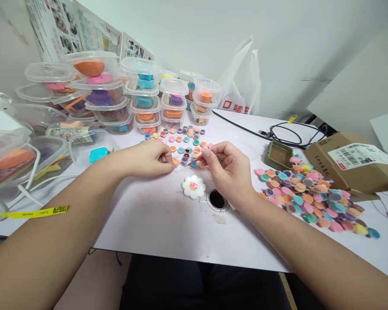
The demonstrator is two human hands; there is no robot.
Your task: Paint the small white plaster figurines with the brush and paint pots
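Note:
Pinched between the thumb and fingers of my right hand (229, 170) is a thin red brush (196, 160), its tip pointing left over a strip of small paint pots (185, 160). My left hand (151, 158) rests on the table with curled fingers, touching or right beside the orange pot at the strip's left end; whether it grips the pot is hard to see. Below the hands lies a white flower-shaped piece (193, 187) with pink and orange paint at its centre. More strips of colourful pots (179, 139) lie behind the hands.
Stacked clear containers (145, 101) stand at the back left. On the right are a heap of paint pots (310, 198), a green box (278, 155), a cardboard box (352, 163) and a black cable (239, 125). A round dark hole (217, 199) is near the flower piece.

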